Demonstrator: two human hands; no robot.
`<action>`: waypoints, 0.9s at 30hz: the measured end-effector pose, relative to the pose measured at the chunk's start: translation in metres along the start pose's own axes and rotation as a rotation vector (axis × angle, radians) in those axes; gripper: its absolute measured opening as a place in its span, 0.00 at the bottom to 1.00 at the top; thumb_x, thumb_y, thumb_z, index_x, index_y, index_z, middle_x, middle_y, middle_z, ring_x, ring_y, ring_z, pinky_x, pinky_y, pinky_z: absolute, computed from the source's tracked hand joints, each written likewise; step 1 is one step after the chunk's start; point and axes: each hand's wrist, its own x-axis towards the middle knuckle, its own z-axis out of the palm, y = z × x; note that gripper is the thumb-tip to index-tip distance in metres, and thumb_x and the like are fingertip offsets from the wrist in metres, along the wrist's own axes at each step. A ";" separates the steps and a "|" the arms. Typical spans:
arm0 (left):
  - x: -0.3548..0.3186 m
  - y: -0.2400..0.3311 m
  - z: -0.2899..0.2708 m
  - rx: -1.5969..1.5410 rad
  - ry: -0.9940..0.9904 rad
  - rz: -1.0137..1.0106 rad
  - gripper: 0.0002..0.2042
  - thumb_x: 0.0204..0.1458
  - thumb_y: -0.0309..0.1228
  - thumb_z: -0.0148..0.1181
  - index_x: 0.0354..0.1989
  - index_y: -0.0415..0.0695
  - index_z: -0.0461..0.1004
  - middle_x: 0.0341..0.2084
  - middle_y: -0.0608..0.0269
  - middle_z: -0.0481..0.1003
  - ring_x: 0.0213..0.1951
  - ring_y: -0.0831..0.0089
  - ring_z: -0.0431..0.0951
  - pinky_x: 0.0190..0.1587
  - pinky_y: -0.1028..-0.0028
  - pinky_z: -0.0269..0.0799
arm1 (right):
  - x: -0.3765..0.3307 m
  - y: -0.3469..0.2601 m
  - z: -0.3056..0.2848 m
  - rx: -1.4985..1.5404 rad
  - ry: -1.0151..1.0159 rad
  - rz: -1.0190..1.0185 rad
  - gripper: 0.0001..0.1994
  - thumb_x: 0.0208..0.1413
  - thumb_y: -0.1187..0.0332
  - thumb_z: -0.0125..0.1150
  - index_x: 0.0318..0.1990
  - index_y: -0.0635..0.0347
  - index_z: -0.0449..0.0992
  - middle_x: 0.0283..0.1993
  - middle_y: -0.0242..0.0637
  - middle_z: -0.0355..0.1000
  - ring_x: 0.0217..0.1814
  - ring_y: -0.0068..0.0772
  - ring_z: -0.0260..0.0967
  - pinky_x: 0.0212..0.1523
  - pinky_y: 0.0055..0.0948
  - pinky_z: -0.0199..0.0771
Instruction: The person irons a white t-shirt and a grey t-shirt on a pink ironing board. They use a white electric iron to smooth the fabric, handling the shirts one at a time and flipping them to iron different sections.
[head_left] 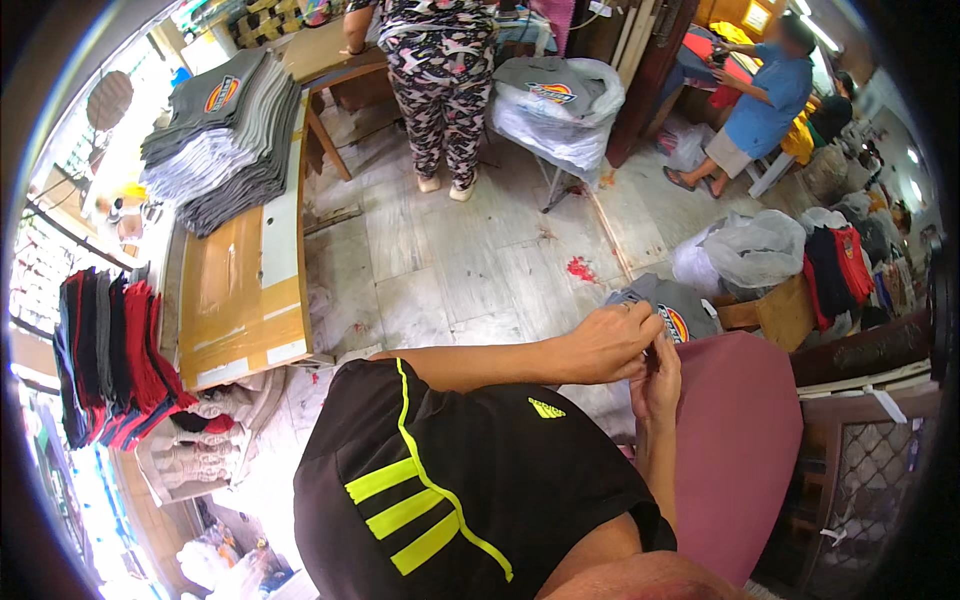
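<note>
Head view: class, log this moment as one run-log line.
left hand: pinching small item, unclear | right hand: fingertips meeting left | near: grey folded shirt, maroon cloth | table: grey shirt stack

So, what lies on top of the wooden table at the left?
A tall stack of folded grey shirts covers the far end of the table. The near part is bare board. The surface beneath the stack is hidden.
</note>
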 end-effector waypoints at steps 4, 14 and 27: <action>0.008 0.005 0.000 -0.005 0.190 0.032 0.17 0.43 0.27 0.61 0.42 0.39 0.66 0.34 0.51 0.66 0.34 0.51 0.74 0.34 0.59 0.72 | -0.004 -0.016 0.014 0.061 -0.163 -0.053 0.15 0.71 0.62 0.42 0.56 0.60 0.69 0.55 0.35 0.70 0.58 0.28 0.68 0.59 0.31 0.69; 0.051 0.013 -0.058 -0.120 0.367 0.122 0.15 0.47 0.19 0.56 0.45 0.41 0.66 0.33 0.51 0.68 0.36 0.49 0.74 0.36 0.57 0.71 | -0.003 -0.010 0.039 -0.728 -0.063 -0.553 0.24 0.70 0.61 0.43 0.65 0.69 0.58 0.65 0.47 0.61 0.68 0.43 0.58 0.67 0.39 0.56; 0.069 -0.101 -0.191 0.283 0.787 0.195 0.11 0.44 0.16 0.53 0.37 0.39 0.75 0.30 0.49 0.73 0.37 0.49 0.76 0.40 0.60 0.72 | -0.011 0.037 -0.095 -2.050 -0.431 -0.318 0.33 0.53 0.50 0.62 0.63 0.59 0.67 0.60 0.55 0.66 0.65 0.52 0.61 0.67 0.54 0.51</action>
